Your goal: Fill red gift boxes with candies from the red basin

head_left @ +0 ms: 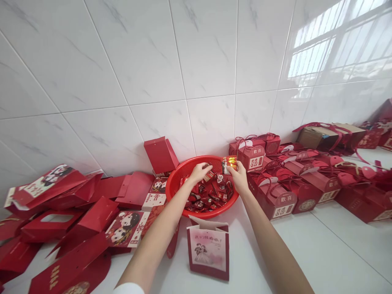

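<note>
A red plastic basket [203,215] with mesh sides holds a heap of small red-wrapped candies [211,194]. Over its right rim my right hand [239,177] pinches a small red and gold packet [229,164] printed with a couple. Above the heap, my left hand [200,172] has its fingers bent together; whatever is at their tips is too small to make out. Between my forearms, in front of the basket, an open-topped dark red gift box [208,251] stands upright, a couple drawn on its pale front.
Unfilled-looking red boxes [98,220] lie piled on the left, and one red box [161,154] leans at the tiled wall [156,77]. Closed gift boxes with cord handles [280,200] stand in rows on the right. Brown-sided boxes [318,136] sit behind them.
</note>
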Available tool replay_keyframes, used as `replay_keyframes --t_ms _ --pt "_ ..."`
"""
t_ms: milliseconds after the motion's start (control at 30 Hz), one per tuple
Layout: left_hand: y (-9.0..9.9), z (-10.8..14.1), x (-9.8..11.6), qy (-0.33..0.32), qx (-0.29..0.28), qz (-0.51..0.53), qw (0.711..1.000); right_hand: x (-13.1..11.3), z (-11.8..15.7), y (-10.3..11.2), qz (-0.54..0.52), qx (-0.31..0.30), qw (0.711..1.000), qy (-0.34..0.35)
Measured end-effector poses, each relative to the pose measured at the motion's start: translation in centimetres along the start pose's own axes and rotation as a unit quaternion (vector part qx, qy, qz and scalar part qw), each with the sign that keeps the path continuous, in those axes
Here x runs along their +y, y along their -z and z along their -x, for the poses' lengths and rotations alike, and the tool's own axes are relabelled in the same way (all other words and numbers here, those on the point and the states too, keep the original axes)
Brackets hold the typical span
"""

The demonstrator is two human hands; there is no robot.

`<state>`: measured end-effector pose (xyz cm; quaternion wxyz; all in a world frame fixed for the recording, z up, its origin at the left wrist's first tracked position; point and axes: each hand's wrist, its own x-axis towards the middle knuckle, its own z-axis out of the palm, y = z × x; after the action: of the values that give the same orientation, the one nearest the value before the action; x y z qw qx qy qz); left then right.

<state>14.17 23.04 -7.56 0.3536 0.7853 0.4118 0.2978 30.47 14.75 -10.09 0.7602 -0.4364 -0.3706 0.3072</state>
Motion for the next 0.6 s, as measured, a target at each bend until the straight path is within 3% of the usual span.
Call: replay_keyframes --t_ms 133,300,433,600 --pt "0.8 0.2 0.6 -0.023 -0.011 0.159 0.987 0.9 -0.5 0.2 0.007 0.015 1.000 -0.015" --pt "0.3 0.6 1.1 0.012 -0.070 0.356 0.932 0.5 -0.2 -0.1 0.000 -0.039 0.997 -0.066" --pt "-0.4 0.5 1.0 -0.018 -0.075 0.306 0.949 -0.6 0.4 -0.2 -0.037 -0.095 0.989 -0.110" --pt "-0.6 0.0 -0.1 -0.069 -0.041 0.110 0.991 -0.8 0.5 -0.2 -0.003 -0.096 0.993 -0.073"
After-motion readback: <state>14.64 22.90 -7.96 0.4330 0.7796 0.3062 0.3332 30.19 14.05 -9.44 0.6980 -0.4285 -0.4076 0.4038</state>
